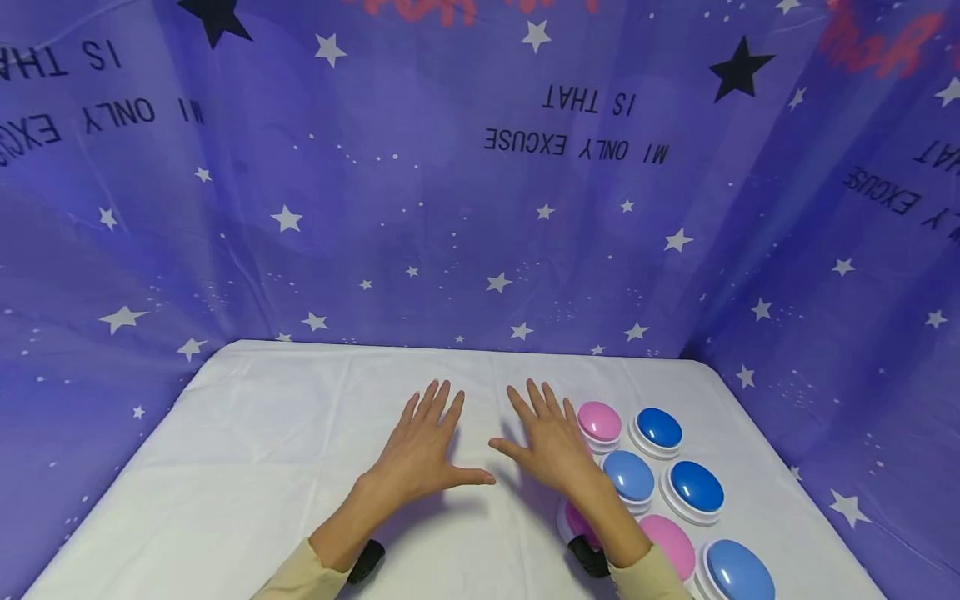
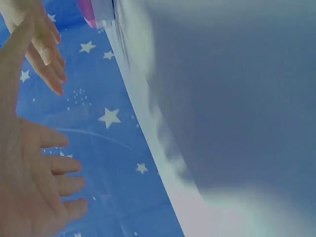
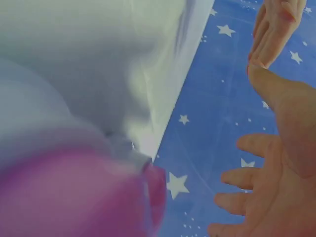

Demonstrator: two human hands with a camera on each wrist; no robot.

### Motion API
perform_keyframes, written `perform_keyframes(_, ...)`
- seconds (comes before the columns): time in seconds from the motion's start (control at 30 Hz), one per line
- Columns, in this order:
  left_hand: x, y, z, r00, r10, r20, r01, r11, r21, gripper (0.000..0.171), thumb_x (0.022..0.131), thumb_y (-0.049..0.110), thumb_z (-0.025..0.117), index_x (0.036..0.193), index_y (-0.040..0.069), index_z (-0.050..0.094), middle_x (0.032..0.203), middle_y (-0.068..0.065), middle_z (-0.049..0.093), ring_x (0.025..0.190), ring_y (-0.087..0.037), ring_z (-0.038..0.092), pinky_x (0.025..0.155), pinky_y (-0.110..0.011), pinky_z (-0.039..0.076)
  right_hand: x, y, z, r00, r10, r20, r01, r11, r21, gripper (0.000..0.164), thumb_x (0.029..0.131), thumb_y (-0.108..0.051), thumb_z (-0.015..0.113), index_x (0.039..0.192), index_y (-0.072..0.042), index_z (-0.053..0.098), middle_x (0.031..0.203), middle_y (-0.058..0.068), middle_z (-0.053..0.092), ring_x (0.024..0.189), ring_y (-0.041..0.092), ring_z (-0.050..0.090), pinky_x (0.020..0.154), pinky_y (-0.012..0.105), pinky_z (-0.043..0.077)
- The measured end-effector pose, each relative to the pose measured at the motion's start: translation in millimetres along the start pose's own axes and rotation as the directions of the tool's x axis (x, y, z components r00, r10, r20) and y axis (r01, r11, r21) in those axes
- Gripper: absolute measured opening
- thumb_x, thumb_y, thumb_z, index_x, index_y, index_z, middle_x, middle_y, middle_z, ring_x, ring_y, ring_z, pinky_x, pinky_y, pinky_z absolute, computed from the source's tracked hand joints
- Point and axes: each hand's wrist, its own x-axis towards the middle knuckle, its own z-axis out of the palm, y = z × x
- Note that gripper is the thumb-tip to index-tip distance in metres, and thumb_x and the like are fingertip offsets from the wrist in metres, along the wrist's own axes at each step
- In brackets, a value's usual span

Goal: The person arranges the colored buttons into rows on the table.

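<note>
Fingers spread and holding nothing, my left hand (image 1: 422,450) hovers above the middle of the white table. My right hand (image 1: 553,443) is spread the same way to its right, its thumb pointing toward the left thumb with a gap between them. Round push buttons on white bases stand just right of the right hand: a pink button (image 1: 599,422), a light blue button (image 1: 628,476) and a dark blue button (image 1: 660,427) among them. The right forearm partly hides a magenta button (image 1: 579,525). In the right wrist view a pink button (image 3: 74,197) looms blurred below the hand.
Further right are another dark blue button (image 1: 697,487), a second pink button (image 1: 667,546) and a light blue button (image 1: 739,571) near the front. A white cloth (image 1: 225,467) covers the table. Purple star-printed curtains (image 1: 450,183) hang behind it and along its sides.
</note>
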Motion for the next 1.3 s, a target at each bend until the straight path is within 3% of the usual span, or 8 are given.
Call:
perform_keyframes(0.3, 19.1, 22.1, 2.6, 0.998, 0.054, 0.035, -0.051, 0.996, -0.068, 0.123, 0.07, 0.092, 0.049, 0.155, 0.005, 0.029, 0.16, -0.021, 0.019, 0.149, -0.034, 0.011, 0.118, -0.051, 0.013, -17, 18, -17, 0.999, 0.036, -0.013, -0.036, 0.999, 0.008, 0.085, 0.087, -0.061, 0.065, 0.153, -0.015, 0.039, 0.158, 0.02, 0.027, 0.147, 0.039, 0.016, 0.113, 0.064, 0.013)
perform_keyframes(0.5, 33.4, 37.1, 5.2, 0.995, 0.085, 0.061, -0.08, 0.994, -0.068, 0.125, 0.069, 0.092, 0.049, 0.157, 0.007, 0.024, 0.162, -0.019, 0.015, 0.15, -0.031, 0.006, 0.118, -0.051, 0.011, -33, 37, -25, 0.998, 0.065, -0.017, -0.065, 0.998, -0.015, 0.083, 0.087, -0.059, 0.066, 0.152, -0.014, 0.041, 0.157, 0.021, 0.03, 0.146, 0.042, 0.018, 0.112, 0.066, 0.012)
perform_keyframes(0.83, 49.1, 59.8, 15.9, 0.981, 0.146, 0.124, -0.131, 0.984, -0.122, 0.126, 0.068, 0.089, 0.056, 0.157, 0.007, 0.024, 0.162, -0.018, 0.016, 0.149, -0.031, 0.01, 0.119, -0.048, 0.011, -56, 62, -30, 0.993, 0.121, 0.01, -0.121, 0.992, -0.023, 0.087, 0.085, -0.059, 0.068, 0.151, -0.009, 0.042, 0.153, 0.024, 0.035, 0.144, 0.045, 0.022, 0.111, 0.067, 0.012)
perform_keyframes(1.03, 56.0, 67.8, 26.0, 0.973, 0.182, 0.14, -0.158, 0.974, -0.163, 0.122, 0.068, 0.084, 0.064, 0.155, 0.005, 0.03, 0.16, -0.019, 0.024, 0.148, -0.032, 0.016, 0.118, -0.047, 0.015, -66, 70, -31, 0.993, 0.121, 0.003, -0.121, 0.993, -0.02, 0.088, 0.085, -0.059, 0.068, 0.149, -0.005, 0.043, 0.151, 0.025, 0.039, 0.142, 0.044, 0.027, 0.111, 0.064, 0.017)
perform_keyframes(1.3, 62.2, 74.2, 38.7, 0.963, 0.209, 0.171, -0.169, 0.96, -0.222, 0.115, 0.07, 0.073, 0.073, 0.151, 0.001, 0.036, 0.154, -0.018, 0.036, 0.145, -0.03, 0.027, 0.117, -0.044, 0.02, -76, 73, -32, 0.994, 0.104, -0.026, -0.104, 0.995, 0.011, 0.086, 0.082, -0.057, 0.073, 0.143, -0.002, 0.05, 0.144, 0.022, 0.049, 0.135, 0.041, 0.041, 0.1, 0.063, 0.039)
